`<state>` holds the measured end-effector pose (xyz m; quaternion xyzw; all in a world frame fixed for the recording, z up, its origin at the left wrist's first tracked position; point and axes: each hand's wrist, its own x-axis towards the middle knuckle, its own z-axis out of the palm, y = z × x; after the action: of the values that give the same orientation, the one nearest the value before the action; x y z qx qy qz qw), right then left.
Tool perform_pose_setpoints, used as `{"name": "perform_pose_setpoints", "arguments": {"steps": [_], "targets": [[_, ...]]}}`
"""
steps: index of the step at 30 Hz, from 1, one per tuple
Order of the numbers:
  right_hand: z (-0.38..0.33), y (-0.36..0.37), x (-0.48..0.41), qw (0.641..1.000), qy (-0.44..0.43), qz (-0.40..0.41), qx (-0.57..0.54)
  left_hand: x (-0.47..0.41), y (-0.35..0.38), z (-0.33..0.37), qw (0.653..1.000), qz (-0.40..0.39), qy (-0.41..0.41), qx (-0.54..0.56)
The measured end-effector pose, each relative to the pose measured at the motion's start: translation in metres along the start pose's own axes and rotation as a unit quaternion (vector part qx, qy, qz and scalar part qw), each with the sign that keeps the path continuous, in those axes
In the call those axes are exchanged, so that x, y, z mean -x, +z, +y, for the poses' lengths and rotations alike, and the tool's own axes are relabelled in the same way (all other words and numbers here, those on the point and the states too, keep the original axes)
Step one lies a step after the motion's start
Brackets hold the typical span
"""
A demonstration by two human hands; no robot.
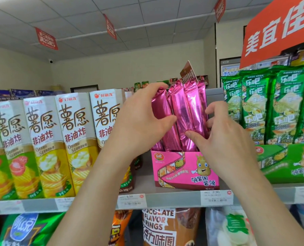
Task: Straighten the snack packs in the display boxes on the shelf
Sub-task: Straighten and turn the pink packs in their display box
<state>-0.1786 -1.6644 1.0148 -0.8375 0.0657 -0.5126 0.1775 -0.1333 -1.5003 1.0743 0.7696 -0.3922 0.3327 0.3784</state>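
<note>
**A:** What are the hands gripping?

**B:** The left hand (140, 118) has its fingers curled over the top of the leftmost of the pink foil packs (185, 112), with the thumb laid across its front. The right hand (224, 137) takes the other side of the row, thumb pressed on a pack's front low down and fingers hooked round the rightmost one.

**A:** So both are clamped on?

**B:** Yes, both are closed on the packs, one at each side.

**A:** Where do the packs sit?

**B:** They stand side by side in the pink display box (186, 171), which is on the shelf (172, 198) near its front edge. A brown card (187, 72) sticks up behind them.

**A:** And around it?

**B:** The green packs (255, 107) stand in a green display box (287, 162) just to the right. Tall chip cartons (76, 139) line up to the left, and price tags (131, 201) sit on the rail below
</note>
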Motion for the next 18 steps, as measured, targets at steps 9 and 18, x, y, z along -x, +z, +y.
{"name": "perform_pose_setpoints", "arguments": {"steps": [9, 18], "targets": [[0.003, 0.005, 0.007, 0.997, 0.023, 0.031, -0.065, 0.004, 0.012, -0.012, 0.972, 0.028, -0.006, 0.233], [0.001, 0.005, 0.004, 0.996, 0.028, 0.025, -0.081, -0.003, -0.005, 0.016, 0.926, 0.249, 0.211, 0.191]]}}
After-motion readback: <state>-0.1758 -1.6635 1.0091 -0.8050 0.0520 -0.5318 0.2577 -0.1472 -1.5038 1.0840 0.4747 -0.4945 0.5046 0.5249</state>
